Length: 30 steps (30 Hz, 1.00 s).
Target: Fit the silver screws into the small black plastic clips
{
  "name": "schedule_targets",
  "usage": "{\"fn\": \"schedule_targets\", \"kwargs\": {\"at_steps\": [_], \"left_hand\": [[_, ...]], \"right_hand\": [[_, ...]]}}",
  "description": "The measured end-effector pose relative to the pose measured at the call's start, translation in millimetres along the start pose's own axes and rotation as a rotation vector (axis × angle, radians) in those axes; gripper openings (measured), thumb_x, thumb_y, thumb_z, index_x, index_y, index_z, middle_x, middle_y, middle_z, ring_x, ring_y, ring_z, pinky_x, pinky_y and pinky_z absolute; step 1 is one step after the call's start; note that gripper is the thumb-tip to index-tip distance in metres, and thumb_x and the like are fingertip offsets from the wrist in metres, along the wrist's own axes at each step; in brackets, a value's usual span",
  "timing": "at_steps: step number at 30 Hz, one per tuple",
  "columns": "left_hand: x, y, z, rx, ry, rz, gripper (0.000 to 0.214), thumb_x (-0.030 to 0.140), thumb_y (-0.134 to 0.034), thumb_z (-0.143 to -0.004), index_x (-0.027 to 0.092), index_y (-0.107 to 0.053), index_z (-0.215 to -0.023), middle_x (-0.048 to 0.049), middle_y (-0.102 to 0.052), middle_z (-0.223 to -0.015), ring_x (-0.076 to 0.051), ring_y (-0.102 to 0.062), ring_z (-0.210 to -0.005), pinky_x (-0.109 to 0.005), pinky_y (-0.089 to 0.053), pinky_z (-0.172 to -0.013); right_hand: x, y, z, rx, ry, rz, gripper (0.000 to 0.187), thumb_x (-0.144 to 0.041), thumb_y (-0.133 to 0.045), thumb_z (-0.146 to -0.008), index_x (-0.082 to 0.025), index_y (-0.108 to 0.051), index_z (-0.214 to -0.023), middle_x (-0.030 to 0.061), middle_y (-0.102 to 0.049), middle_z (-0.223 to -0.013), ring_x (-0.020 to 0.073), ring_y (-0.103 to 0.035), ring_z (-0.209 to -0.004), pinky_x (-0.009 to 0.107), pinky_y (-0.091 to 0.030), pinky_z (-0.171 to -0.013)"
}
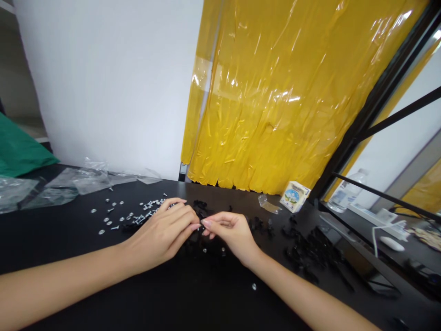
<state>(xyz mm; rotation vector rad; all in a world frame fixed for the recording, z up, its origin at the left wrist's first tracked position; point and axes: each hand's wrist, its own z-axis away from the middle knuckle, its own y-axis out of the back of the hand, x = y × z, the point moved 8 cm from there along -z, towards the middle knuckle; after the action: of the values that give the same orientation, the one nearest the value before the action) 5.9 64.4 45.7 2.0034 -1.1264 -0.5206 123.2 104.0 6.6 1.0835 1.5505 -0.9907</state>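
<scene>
Over the black table (131,299), my left hand (172,227) and my right hand (232,234) meet at the fingertips. Both are closed in a pinch, apparently around one small piece that the fingers mostly hide. Dark small parts (200,205) lie just behind the fingertips. Beside my left hand is a loose heap of silvery screws (149,207), with flat round washers (108,220) scattered to its left. A few shiny bits (223,250) lie below my right hand, and one washer (254,286) sits nearer to me.
Black plastic pieces (315,248) are piled to the right, near a dark flat slab (372,271). Behind them stand a small printed box (295,196) and a clear bottle (346,191) by a black metal frame (347,147). Crumpled clear bags (91,177) lie at the back left.
</scene>
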Motion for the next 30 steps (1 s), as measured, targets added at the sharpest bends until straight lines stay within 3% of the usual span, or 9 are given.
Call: {"fn": "schedule_targets", "kwargs": {"at_steps": [5, 11, 19, 30], "left_hand": [[-3.0, -2.3, -1.1, -0.050, 0.070, 0.035, 0.015, 0.018, -0.037, -0.092, 0.019, -0.051, -0.091, -0.0003, -0.058, -0.084, -0.014, -0.054, -0.079, -0.037, -0.034, -0.094], [-0.2, -4.2, -0.6, -0.052, 0.037, 0.083, 0.011, 0.024, -0.041, -0.092, 0.019, -0.051, -0.093, -0.0005, -0.057, -0.083, -0.014, -0.054, -0.078, -0.039, -0.033, -0.096], [-4.9, -5.2, 0.4, -0.099, 0.114, 0.199, 0.012, 0.025, -0.040, -0.093, 0.020, -0.051, -0.095, -0.0020, -0.056, -0.085, -0.016, -0.052, -0.084, -0.030, -0.041, -0.081], [-4.9, -3.8, 1.8, -0.112, 0.128, 0.251, 0.017, 0.025, -0.034, -0.094, 0.020, -0.051, -0.093, -0.0036, -0.057, -0.087, -0.018, -0.050, -0.092, -0.032, -0.042, -0.084]], "right_hand": [[-0.8, 1.9, -0.3, 0.020, 0.007, -0.014, 0.020, -0.033, -0.077, -0.061, -0.016, -0.073, -0.071, 0.0015, -0.069, -0.060, 0.0112, -0.061, -0.056, 0.023, -0.048, -0.056], [-3.6, 1.2, 0.3, 0.009, 0.004, -0.019, 0.018, -0.032, -0.076, -0.062, -0.016, -0.073, -0.071, 0.0006, -0.068, -0.059, 0.0093, -0.059, -0.054, 0.022, -0.047, -0.056], [-3.8, 0.0, 0.3, 0.005, -0.012, -0.018, 0.018, -0.032, -0.076, -0.062, -0.016, -0.073, -0.070, 0.0011, -0.069, -0.060, 0.0101, -0.060, -0.055, 0.022, -0.048, -0.056], [-4.0, -0.6, 1.5, -0.015, 0.015, -0.006, 0.018, -0.033, -0.076, -0.063, -0.017, -0.073, -0.072, 0.0008, -0.069, -0.062, 0.0105, -0.061, -0.057, 0.022, -0.049, -0.057]]}}
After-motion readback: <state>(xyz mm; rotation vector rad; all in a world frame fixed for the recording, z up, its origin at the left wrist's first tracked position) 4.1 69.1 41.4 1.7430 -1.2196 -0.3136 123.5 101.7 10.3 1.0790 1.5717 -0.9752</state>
